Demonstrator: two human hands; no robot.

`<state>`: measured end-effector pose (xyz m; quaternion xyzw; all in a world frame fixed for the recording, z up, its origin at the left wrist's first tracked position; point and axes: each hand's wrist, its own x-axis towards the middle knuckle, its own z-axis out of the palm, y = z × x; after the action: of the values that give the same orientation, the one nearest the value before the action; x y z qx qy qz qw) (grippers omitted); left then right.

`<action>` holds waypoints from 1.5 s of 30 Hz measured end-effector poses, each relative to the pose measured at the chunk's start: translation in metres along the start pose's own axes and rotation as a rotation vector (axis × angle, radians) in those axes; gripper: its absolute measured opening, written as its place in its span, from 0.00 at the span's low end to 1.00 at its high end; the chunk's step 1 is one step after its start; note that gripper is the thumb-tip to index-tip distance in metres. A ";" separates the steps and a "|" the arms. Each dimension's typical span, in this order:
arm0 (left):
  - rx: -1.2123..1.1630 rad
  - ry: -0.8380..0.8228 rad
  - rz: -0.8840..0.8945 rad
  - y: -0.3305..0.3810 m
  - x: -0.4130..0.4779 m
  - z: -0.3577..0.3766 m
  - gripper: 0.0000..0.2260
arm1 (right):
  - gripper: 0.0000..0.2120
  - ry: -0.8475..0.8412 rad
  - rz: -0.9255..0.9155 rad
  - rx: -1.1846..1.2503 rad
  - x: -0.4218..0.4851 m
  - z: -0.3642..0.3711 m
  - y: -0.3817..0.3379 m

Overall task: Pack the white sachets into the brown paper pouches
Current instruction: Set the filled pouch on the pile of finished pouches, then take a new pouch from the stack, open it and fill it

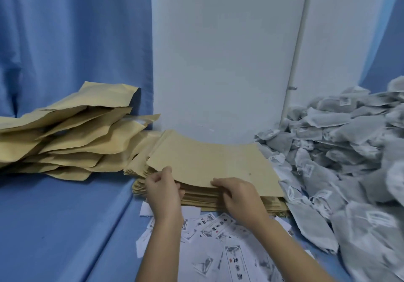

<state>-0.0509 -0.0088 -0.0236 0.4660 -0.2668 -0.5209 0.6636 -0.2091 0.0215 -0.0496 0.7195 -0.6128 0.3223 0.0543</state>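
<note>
Top pouch [209, 163]: brown paper, flat, lying on the stack of flat pouches [271, 205] at mid-worktop. Its far edge touches the white panel [218, 52]. Nothing shows inside it.

Left hand [162, 192]: grip closed in a pinch on the pouch's near left corner, thumb on top, fingers curled below.
Right hand [238, 196]: grip closed on the near edge further right, fingertips curled over the paper. Whether its thumb is under the sheet cannot be told.

Sachets [349, 161]: large loose heap of white mesh sachets just right of the stack, touching it and banked up against the panel. Strings and small white tags are attached. There is print on the tags, too small to read.

Loose pouches [65, 133]: a second heap to the left, bulged and slumped over one another, mouths facing different ways. Contents not visible.

Paper slips [218, 238]: scattered white slips on the near side of the stack, under both forearms. They carry grey pictures, dark characters and a small red mark. The text is too blurred to read.

Blue cloth [54, 227] covers the worktop, with a blue curtain [65, 30] behind at left.
</note>
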 end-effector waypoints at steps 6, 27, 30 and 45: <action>0.075 -0.072 0.060 0.001 -0.002 0.001 0.03 | 0.16 0.383 0.000 0.196 -0.010 0.001 -0.007; 0.957 -0.411 0.813 -0.007 -0.002 -0.006 0.32 | 0.08 0.360 0.761 1.776 -0.015 0.002 -0.010; 1.025 -0.122 0.824 -0.001 -0.008 -0.007 0.20 | 0.08 0.314 0.839 1.671 -0.015 0.000 -0.007; 1.200 -0.812 0.672 -0.018 -0.025 0.017 0.17 | 0.08 0.125 0.768 1.834 -0.012 -0.015 -0.007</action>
<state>-0.0811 0.0086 -0.0294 0.4123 -0.8486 -0.1893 0.2720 -0.2089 0.0408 -0.0414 0.2176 -0.3139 0.7043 -0.5984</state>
